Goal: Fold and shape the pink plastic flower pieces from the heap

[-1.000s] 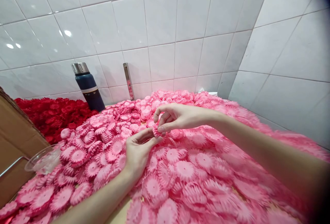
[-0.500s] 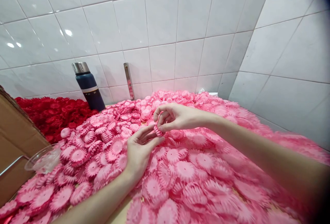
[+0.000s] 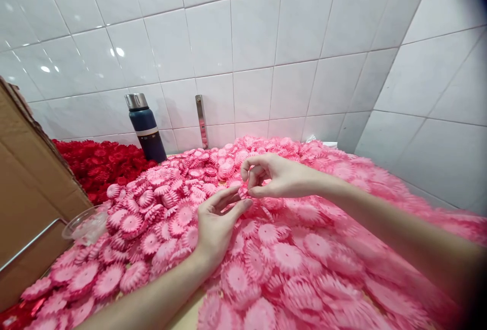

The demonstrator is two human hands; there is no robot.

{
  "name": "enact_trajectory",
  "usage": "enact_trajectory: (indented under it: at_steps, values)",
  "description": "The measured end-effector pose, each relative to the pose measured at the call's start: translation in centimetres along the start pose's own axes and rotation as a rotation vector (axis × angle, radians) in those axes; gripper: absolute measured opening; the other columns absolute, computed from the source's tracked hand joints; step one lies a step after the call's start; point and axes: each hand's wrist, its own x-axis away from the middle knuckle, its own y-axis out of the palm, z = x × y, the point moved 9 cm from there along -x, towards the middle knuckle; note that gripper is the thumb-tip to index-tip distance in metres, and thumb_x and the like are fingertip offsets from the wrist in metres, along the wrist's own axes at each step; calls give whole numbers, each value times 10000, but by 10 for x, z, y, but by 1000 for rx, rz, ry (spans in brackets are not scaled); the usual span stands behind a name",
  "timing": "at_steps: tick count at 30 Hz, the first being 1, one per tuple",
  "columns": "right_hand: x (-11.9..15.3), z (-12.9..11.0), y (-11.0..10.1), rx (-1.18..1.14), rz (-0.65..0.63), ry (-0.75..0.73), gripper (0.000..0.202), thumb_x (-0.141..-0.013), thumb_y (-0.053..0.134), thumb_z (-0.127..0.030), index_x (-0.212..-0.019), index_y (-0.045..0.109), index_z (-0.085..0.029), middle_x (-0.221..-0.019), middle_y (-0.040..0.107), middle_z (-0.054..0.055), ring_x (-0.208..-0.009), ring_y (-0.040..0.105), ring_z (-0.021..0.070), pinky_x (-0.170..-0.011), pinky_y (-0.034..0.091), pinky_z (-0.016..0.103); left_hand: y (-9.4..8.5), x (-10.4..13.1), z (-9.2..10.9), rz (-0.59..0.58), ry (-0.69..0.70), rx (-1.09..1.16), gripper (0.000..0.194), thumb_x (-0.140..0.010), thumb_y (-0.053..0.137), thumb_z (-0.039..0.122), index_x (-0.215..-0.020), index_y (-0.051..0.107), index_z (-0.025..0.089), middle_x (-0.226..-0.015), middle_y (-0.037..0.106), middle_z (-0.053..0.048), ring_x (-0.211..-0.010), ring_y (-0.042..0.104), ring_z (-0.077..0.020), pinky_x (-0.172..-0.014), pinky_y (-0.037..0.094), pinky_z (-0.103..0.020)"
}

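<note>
A thick heap of pink ruffled flower pieces (image 3: 289,259) covers the table in front of me. My right hand (image 3: 274,175) hovers over the middle of the heap, its thumb and fingers pinched on one small pink flower piece (image 3: 242,192). My left hand (image 3: 216,223) lies palm up just below it, fingers stretched toward that piece and touching it at the fingertips. Both forearms reach in from the bottom edge.
A pile of red flower pieces (image 3: 99,162) lies at the back left. A dark blue flask with a steel cap (image 3: 145,127) stands by the tiled wall (image 3: 243,51). A cardboard box (image 3: 26,188) rises at the left, with a clear plastic cup (image 3: 85,224) beside it.
The view has shifted, so everything sits further right. My left fingers have spread flatter under the piece while my right hand keeps its pinch.
</note>
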Motion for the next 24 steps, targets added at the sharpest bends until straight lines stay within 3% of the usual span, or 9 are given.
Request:
enact_trajectory:
  at_steps: [11, 16, 20, 24]
  values:
    - [-2, 2, -18, 233, 178, -61, 166, -637, 513, -98, -781, 501, -181, -692, 636, 19, -643, 583, 143, -588, 440, 251, -4, 0, 1, 49, 9, -37, 292, -637, 759, 214, -921, 701, 177, -930, 733, -58, -896, 668, -195, -821, 532, -302]
    - [6, 1, -53, 457, 412, -97, 93, -661, 506, -123, -728, 488, -185, -630, 560, -3, -563, 503, 118, -517, 375, 244, -4, 1, 6, 47, 38, -72, 203, -652, 737, 189, -845, 679, 170, -878, 710, -44, -853, 655, -171, -778, 526, -264]
    - [8, 12, -61, 347, 335, 21, 115, -660, 534, -137, -765, 540, -184, -676, 636, 12, -627, 582, 144, -563, 429, 252, 1, 0, 4, -9, 21, -30, 129, -717, 640, 161, -843, 627, 181, -876, 663, -30, -831, 644, -171, -734, 536, -290]
    - [7, 2, -45, 243, 229, 10, 112, -659, 555, -134, -758, 545, -185, -728, 665, 26, -677, 621, 162, -564, 457, 248, 6, -1, 5, -73, 43, -97, 66, -751, 554, 139, -776, 607, 168, -777, 620, -17, -715, 597, -142, -655, 504, -254]
